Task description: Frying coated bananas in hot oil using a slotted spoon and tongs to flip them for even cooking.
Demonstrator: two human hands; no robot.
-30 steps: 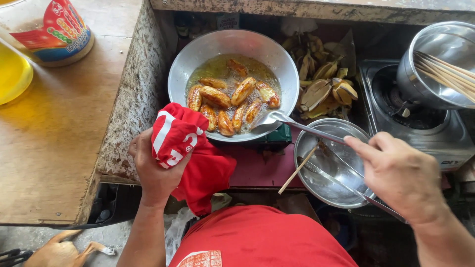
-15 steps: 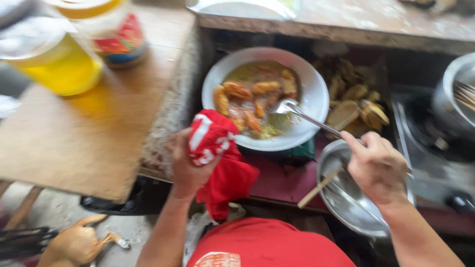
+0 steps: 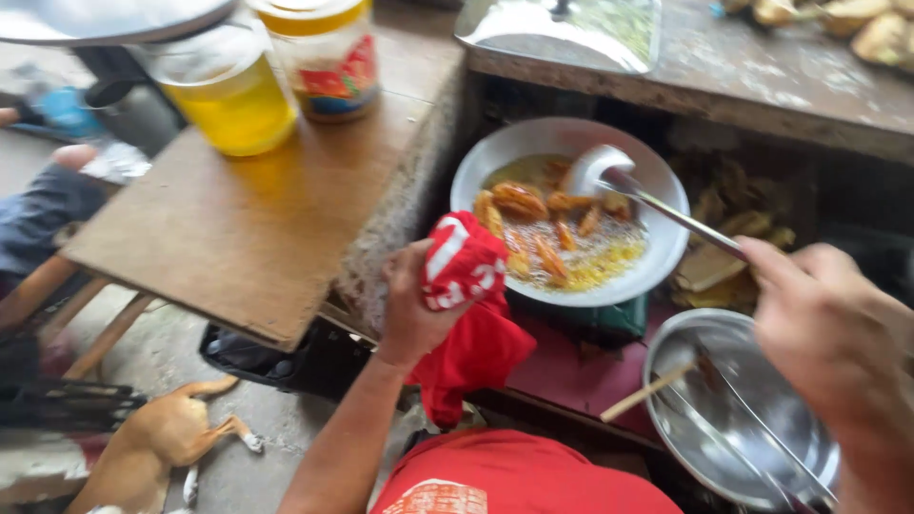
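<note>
Item, as I read it from afar: left hand (image 3: 419, 305) clenched on a crumpled red cloth (image 3: 466, 286) at the rim of the round grey metal frying pan (image 3: 657, 276), right hand (image 3: 828, 333) gripping a long-handled steel ladle (image 3: 609, 176) over the golden fried pieces (image 3: 533, 214) in oil; risk, in my judgement (cloth hangs low beside the stove): scorched fabric, tipped pan, splashed oil.

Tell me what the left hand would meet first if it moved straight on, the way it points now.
Most likely the near rim of the metal frying pan: the left hand, gripping a red cloth, points up toward it. Depth is unclear.
</note>
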